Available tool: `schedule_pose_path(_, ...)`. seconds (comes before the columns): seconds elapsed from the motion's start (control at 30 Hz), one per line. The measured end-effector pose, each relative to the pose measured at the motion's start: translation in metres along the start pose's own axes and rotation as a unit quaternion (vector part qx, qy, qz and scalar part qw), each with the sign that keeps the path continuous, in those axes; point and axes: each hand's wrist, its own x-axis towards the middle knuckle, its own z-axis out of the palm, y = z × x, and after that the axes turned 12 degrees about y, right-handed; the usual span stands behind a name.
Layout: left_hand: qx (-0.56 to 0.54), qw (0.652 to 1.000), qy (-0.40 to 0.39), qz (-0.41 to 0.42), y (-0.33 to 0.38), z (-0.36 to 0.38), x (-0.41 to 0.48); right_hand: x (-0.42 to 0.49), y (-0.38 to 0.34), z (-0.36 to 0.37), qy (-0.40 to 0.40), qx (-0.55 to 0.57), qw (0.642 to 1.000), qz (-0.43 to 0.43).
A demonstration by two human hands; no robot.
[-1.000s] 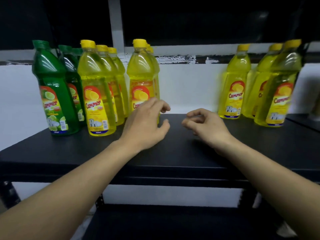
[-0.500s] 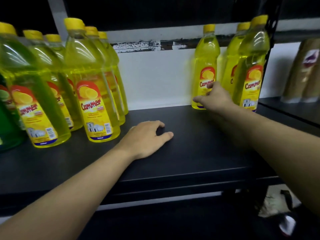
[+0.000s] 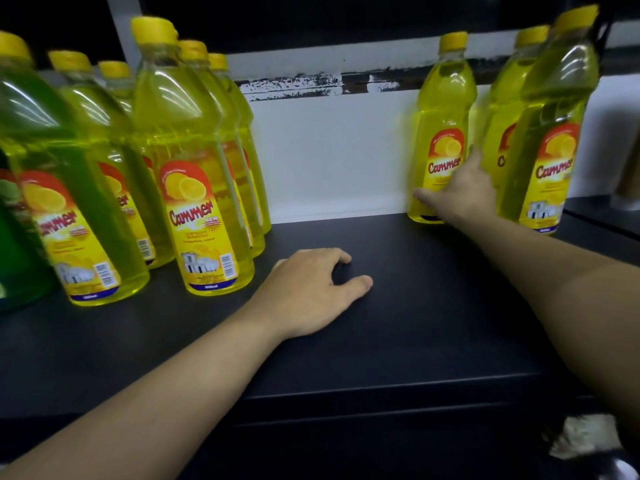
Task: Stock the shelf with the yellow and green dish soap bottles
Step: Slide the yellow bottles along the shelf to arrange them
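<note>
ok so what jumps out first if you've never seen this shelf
The mass of yellow dish soap bottles crowding the left of the black shelf, with a green bottle cut off at the far left edge. Next, the right hand gripping the leftmost yellow bottle of the group at the back right, while the left hand rests on the shelf's middle.

Light: dim overall, brightest on the white back wall (image 3: 329, 150).
Glare: white streaks on the yellow bottles (image 3: 166, 84).
Blur: right hand (image 3: 460, 195) and bottles beside it smeared.
Edges: bottles lean outward, wide-angle warp.
</note>
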Motion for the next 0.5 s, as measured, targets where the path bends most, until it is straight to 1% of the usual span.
schedule_pose_path(0.07,0.004,1.000,-0.004,0.000,0.001,-0.001,0.000,0.002,-0.001,-0.003,-0.011,-0.021,1.000,-0.009)
schedule_pose_path(0.27,0.004,1.000,-0.017,0.001,0.001,-0.002,-0.001,-0.008,-0.007,-0.008,-0.041,-0.017,0.999,-0.024)
schedule_pose_path(0.4,-0.024,1.000,-0.017,-0.004,0.001,-0.005,-0.003,-0.027,-0.020,-0.010,-0.050,-0.010,0.997,-0.054)
schedule_pose_path(0.5,-0.054,0.998,0.013,0.003,-0.001,-0.013,-0.008,-0.042,-0.035,-0.014,-0.070,-0.001,0.995,-0.073)
